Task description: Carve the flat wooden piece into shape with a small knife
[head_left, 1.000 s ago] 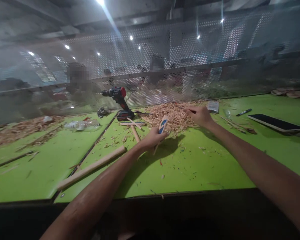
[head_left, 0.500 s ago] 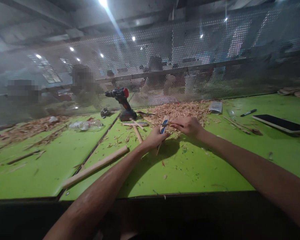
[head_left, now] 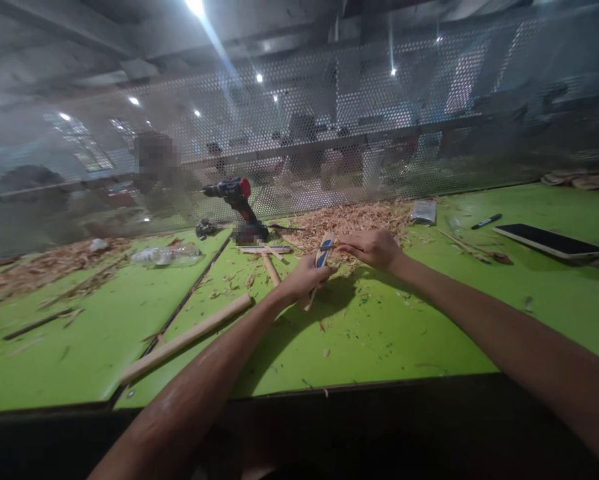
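My left hand is closed around a thin piece of wood with a blue face, tilted upward over the green table. To its right, my right hand is closed on a thin tool, whose far end crosses the blue-faced piece. Its tip is too small to make out clearly. Behind both hands lies a heap of wood shavings.
A cordless drill stands behind and left of my hands. A wooden rod lies at the left, near a plastic bottle. A tablet, a pen and a small packet lie at the right. Perforated mesh rises behind.
The view has shifted slightly, moving most things a little left in it. Both hands keep their holds, and the blue-faced piece remains between them.
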`<state>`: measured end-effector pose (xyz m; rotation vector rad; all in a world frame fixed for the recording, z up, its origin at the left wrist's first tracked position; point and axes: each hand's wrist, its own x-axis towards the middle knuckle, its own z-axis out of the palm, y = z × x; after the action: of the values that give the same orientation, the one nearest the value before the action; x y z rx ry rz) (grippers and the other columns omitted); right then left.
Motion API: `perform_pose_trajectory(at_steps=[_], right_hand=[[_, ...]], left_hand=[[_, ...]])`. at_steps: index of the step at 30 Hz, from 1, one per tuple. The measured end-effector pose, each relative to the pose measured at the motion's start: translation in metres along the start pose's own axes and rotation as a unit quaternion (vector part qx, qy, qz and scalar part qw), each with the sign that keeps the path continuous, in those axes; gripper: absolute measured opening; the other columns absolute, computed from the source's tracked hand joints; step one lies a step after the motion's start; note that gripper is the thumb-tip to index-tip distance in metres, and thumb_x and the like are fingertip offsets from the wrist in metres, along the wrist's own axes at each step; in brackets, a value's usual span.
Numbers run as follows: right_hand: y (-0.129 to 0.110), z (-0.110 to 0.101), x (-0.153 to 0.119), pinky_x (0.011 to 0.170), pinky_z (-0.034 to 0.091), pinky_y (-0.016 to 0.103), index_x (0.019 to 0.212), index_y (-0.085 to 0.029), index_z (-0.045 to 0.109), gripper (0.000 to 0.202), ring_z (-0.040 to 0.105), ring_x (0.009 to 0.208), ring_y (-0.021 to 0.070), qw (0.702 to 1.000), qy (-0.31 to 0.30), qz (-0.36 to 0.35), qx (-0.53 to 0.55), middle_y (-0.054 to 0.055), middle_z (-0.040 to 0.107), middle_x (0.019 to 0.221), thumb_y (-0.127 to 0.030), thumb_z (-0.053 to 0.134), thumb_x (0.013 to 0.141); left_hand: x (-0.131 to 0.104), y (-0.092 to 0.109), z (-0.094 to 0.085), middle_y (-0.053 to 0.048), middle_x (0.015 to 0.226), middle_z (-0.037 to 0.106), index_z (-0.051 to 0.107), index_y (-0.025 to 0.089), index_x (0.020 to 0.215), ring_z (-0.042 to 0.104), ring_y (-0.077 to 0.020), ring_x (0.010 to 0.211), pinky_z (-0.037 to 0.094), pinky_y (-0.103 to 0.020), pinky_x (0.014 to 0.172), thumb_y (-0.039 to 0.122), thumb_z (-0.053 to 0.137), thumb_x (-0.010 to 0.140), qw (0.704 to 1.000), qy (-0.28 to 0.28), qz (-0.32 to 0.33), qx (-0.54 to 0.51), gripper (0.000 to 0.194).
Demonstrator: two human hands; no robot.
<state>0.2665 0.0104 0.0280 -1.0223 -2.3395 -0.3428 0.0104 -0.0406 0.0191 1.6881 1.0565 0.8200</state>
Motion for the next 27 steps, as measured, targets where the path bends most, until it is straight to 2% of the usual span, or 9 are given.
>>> perform_pose_trajectory(at_steps=[6, 8, 11, 12, 15, 17, 19, 23, 27], right_hand=[[0.009, 0.006, 0.0, 0.065, 0.056, 0.041, 0.12, -0.038, 0.098, 0.06, 0.087, 0.096, 0.0322, 1.0, 0.02, 0.008, 0.023, 0.007, 0.095, 0.113, -0.072, 0.049, 0.122], [0.022, 0.006, -0.002, 0.064, 0.056, 0.042, 0.119, -0.038, 0.098, 0.06, 0.084, 0.084, 0.0317, 0.998, 0.031, 0.035, 0.04, 0.008, 0.095, 0.105, -0.075, 0.051, 0.12], [0.053, -0.001, -0.009, 0.058, 0.053, 0.041, 0.11, -0.035, 0.098, 0.062, 0.075, 0.062, 0.0284, 0.99, 0.07, 0.111, 0.046, 0.008, 0.089, 0.08, -0.076, 0.053, 0.118], [0.063, -0.005, -0.011, 0.058, 0.054, 0.042, 0.107, -0.035, 0.098, 0.061, 0.075, 0.062, 0.0299, 0.986, 0.094, 0.134, 0.039, 0.008, 0.088, 0.078, -0.077, 0.055, 0.116], [0.076, -0.016, -0.012, 0.065, 0.061, 0.047, 0.109, -0.035, 0.099, 0.057, 0.085, 0.081, 0.0378, 0.973, 0.14, 0.172, 0.057, 0.01, 0.093, 0.096, -0.074, 0.059, 0.113], [0.065, -0.018, -0.008, 0.071, 0.064, 0.049, 0.111, -0.032, 0.1, 0.059, 0.087, 0.087, 0.0388, 0.976, 0.123, 0.159, 0.088, 0.012, 0.094, 0.106, -0.073, 0.058, 0.114], [0.043, -0.016, -0.002, 0.073, 0.064, 0.049, 0.116, -0.03, 0.1, 0.061, 0.086, 0.084, 0.0369, 0.982, 0.085, 0.126, 0.114, 0.013, 0.094, 0.109, -0.074, 0.059, 0.115], [-0.003, -0.009, 0.005, 0.071, 0.063, 0.047, 0.119, -0.035, 0.1, 0.061, 0.085, 0.083, 0.0338, 0.989, 0.013, 0.055, 0.136, 0.01, 0.094, 0.105, -0.079, 0.058, 0.116], [-0.018, -0.006, 0.005, 0.077, 0.063, 0.046, 0.119, -0.035, 0.099, 0.068, 0.087, 0.097, 0.0348, 0.993, 0.01, 0.018, 0.119, 0.01, 0.095, 0.113, -0.081, 0.049, 0.119]], left_hand=[[-0.001, 0.004, -0.002, 0.005, 0.059, 0.053, 0.053, 0.025, 0.076, 0.044, -0.0121, 0.054, 0.037, -0.027, 0.058, 0.032, 0.075, 0.094, 1.0, -0.004, -0.016, 0.008, 0.03], [-0.003, 0.007, -0.004, 0.005, 0.059, 0.053, 0.052, 0.025, 0.075, 0.045, -0.0121, 0.054, 0.038, -0.027, 0.057, 0.033, 0.076, 0.093, 1.0, -0.006, -0.018, 0.017, 0.031], [-0.005, 0.01, -0.004, 0.004, 0.061, 0.057, 0.054, 0.025, 0.074, 0.049, -0.0126, 0.057, 0.04, -0.027, 0.059, 0.037, 0.081, 0.09, 0.998, -0.042, -0.001, 0.036, 0.034], [-0.005, 0.011, -0.004, 0.004, 0.062, 0.057, 0.054, 0.024, 0.074, 0.05, -0.0127, 0.057, 0.04, -0.027, 0.059, 0.038, 0.081, 0.09, 0.998, -0.049, 0.004, 0.037, 0.034], [-0.003, 0.008, -0.002, 0.005, 0.059, 0.055, 0.052, 0.025, 0.074, 0.048, -0.0123, 0.055, 0.039, -0.027, 0.058, 0.035, 0.077, 0.093, 0.999, -0.017, -0.013, 0.027, 0.033], [-0.001, 0.004, -0.003, 0.005, 0.058, 0.054, 0.05, 0.026, 0.074, 0.047, -0.0123, 0.053, 0.038, -0.027, 0.057, 0.031, 0.074, 0.094, 0.999, 0.01, -0.032, 0.022, 0.032], [0.0, 0.001, -0.004, 0.006, 0.059, 0.054, 0.051, 0.026, 0.075, 0.048, -0.0128, 0.054, 0.038, -0.027, 0.058, 0.031, 0.074, 0.095, 0.999, 0.024, -0.029, 0.022, 0.03], [-0.001, 0.005, -0.006, 0.005, 0.062, 0.057, 0.054, 0.025, 0.077, 0.05, -0.0138, 0.058, 0.041, -0.027, 0.062, 0.034, 0.074, 0.096, 0.999, 0.027, -0.01, 0.036, 0.029], [-0.002, 0.01, -0.003, 0.006, 0.061, 0.055, 0.053, 0.025, 0.076, 0.047, -0.0137, 0.058, 0.038, -0.028, 0.062, 0.03, 0.075, 0.092, 0.998, 0.035, -0.015, 0.054, 0.028]])
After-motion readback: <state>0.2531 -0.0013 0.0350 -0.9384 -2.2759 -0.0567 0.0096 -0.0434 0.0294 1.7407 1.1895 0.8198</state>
